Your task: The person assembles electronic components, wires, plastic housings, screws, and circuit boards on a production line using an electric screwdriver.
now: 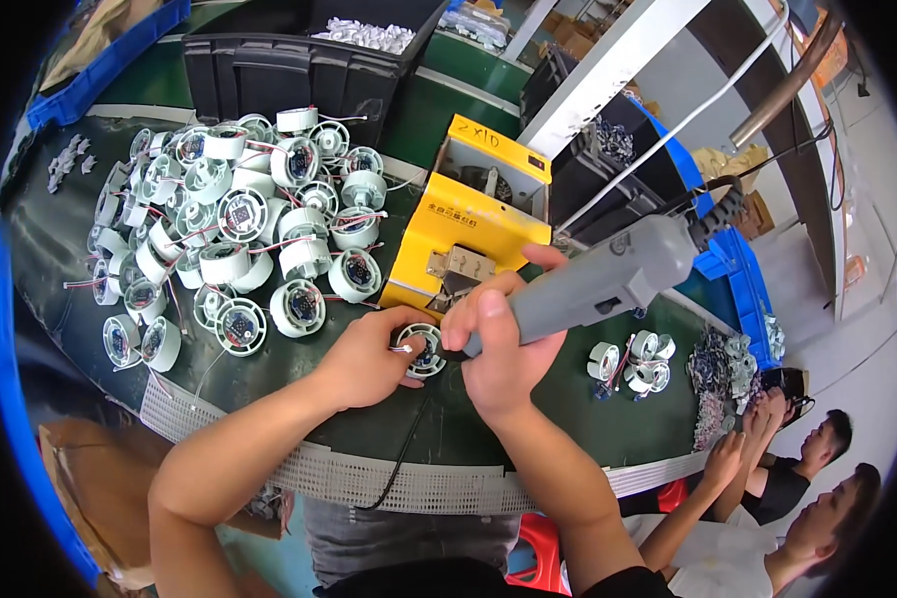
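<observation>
You're gripping two things
Your left hand (367,359) pinches a white housing (430,355); your right hand (505,351) encircles a grey driver (598,282).

Desk (593,429): dark green top, pale perforated strip (448,490) along near edge | Frame: slanting white post (618,75), upper right | Floor (247,558): blue-green patch, lower left | Seating: red plastic stool (544,538), below near edge | Right side: pale seamed surface (877,189), wall or floor unclear | Light: bright, fairly even

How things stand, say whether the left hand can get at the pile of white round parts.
Probably yes: the pile lies close to the left hand, nothing visibly between, though that hand holds another round part.
</observation>
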Tool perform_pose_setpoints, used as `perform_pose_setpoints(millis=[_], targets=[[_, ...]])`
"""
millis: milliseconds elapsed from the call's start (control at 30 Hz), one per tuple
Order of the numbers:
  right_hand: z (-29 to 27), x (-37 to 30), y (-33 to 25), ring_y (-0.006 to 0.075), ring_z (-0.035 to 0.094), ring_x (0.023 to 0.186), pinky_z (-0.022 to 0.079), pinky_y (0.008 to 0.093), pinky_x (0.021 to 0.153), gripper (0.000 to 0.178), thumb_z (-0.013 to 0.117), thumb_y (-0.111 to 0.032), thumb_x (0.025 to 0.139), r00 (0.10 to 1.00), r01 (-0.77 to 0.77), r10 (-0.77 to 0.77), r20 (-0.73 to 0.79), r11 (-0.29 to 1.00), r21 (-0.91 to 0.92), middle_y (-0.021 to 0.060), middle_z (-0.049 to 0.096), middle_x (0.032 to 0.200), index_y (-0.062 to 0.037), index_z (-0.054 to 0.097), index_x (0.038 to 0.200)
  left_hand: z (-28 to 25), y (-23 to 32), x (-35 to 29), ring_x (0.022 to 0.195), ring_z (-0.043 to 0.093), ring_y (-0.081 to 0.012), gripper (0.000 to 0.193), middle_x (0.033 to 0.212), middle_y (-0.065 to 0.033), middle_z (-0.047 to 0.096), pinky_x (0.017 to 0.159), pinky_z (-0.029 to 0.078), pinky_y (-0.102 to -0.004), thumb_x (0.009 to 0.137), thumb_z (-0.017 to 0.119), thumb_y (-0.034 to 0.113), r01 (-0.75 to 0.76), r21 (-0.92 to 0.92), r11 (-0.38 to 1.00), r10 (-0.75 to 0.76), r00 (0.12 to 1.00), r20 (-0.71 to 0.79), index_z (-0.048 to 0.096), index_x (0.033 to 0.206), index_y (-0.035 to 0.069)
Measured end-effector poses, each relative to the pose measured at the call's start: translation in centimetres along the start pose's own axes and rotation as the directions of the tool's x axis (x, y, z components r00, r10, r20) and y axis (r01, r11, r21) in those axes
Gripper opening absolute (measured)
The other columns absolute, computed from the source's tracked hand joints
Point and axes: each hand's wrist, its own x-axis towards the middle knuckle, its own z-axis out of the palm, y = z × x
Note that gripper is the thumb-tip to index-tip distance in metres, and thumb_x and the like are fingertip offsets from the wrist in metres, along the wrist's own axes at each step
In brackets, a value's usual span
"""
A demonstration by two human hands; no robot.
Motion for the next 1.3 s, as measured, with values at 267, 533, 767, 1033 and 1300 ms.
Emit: perform_pose_setpoints(millis=[267,533,767,1033,1300], targets=[[-0.4,-0.6,1.0,0.0133,0.049,0.049,0.047,0.0292,0.048,0.044,0.054,-0.005,0.087,0.999,0.012,-0.009,0.045,0.997,-0.072,0.0065,0.049,0.068,-0.0026,0.028,0.123,-0.2,0.2,-0.2,0.085,0.066,-0.0206,0.026,0.104,-0.0159,0.062,0.068,0.060,-0.0316,0.093,0.050,0.006,-0.006,0.038,0.999,0.006,1.000,0.010,0.057,0.116,-0.004],[-1.2,-0.8,2.0,0.0132,0.049,0.049,0.047,0.0289,0.048,0.036,0.054,-0.002,0.086,0.992,0.072,-0.056,0.111,0.987,-0.146,0.0082,0.050,0.069,-0.0038,0.030,0.114,0.1,1.2,-0.6,0.088,0.064,-0.0207,0.026,0.104,-0.0141,0.062,0.069,0.060,-0.0315,0.093,0.050,0.005,0.002,0.065,0.998,-0.002,1.000,0.000,0.056,0.117,-0.004],[-1.2,-1.8,2.2,0.0121,0.050,0.052,0.046,0.0264,0.050,0.037,0.056,-0.001,0.084,0.980,0.090,-0.076,0.182,0.994,-0.069,0.0094,0.052,0.070,-0.0044,0.032,0.113,0.2,0.9,-1.0,0.090,0.064,-0.0212,0.026,0.105,-0.0138,0.062,0.070,0.060,-0.0321,0.093,0.051,0.004,-0.039,0.113,0.993,0.043,0.999,-0.030,0.055,0.116,-0.005],[-8.3,-3.4,-4.3,0.0280,0.055,0.109,0.041,0.0389,0.096,0.063,0.074,-0.020,0.079,0.989,0.055,0.026,0.145,0.849,-0.526,0.0162,0.055,0.115,-0.0031,0.041,0.130,-4.0,7.5,-3.1,0.059,0.061,-0.0168,0.035,0.080,-0.0135,0.067,0.055,0.046,-0.0291,0.082,0.062,0.004,-0.111,0.651,0.751,0.437,0.823,-0.363,0.060,0.116,0.003],[-19.2,-5.0,-7.1,0.0355,0.046,0.115,0.042,0.0429,0.093,0.080,0.080,-0.029,0.069,0.980,-0.193,-0.061,-0.190,-0.038,-0.981,0.0204,0.049,0.122,-0.0001,0.039,0.131,-8.1,7.6,-0.8,0.137,0.024,-0.0385,0.077,0.150,-0.0177,0.023,0.110,0.028,-0.0432,0.071,0.063,-0.010,0.106,0.965,0.239,0.760,0.598,-0.254,0.039,0.140,0.016]])
